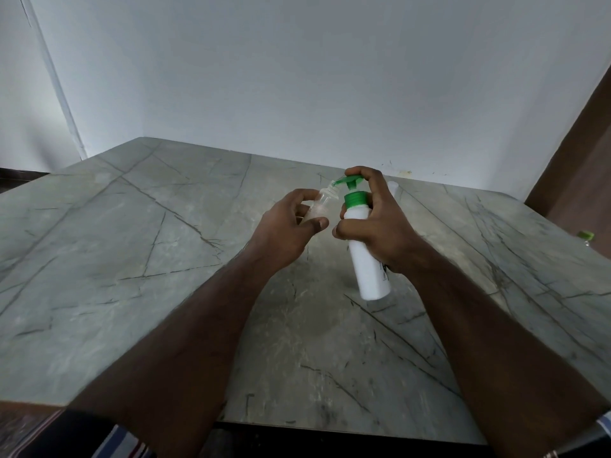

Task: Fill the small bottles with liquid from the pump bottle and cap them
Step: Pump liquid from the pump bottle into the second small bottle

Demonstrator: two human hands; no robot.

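Pale blue-white walls [297,77] close off the far side of the scene, with a brown panel [575,160] at the right edge. Below them, a grey stone-patterned counter [132,259] with dark vein lines fills most of the view.

Both forearms extend from the lower edge over the counter. The right hand [380,226] holds the white pump bottle [367,262] above the counter surface, tilted with its base toward the camera. Its grip is closed around the upper body of the bottle, below the green collar, and one finger rests on top of the green pump head [350,180]. The pump spout points left and meets the mouth of the small clear bottle [322,203].

The left hand [284,233] holds that small bottle, uncapped, just left of the pump bottle. Its grip is curled around the lower body, thumb in front.

A second small clear container [392,190] stands on the counter behind the right hand, mostly hidden. A small green-capped object [586,236] sits near the right counter edge, well apart from the hands.
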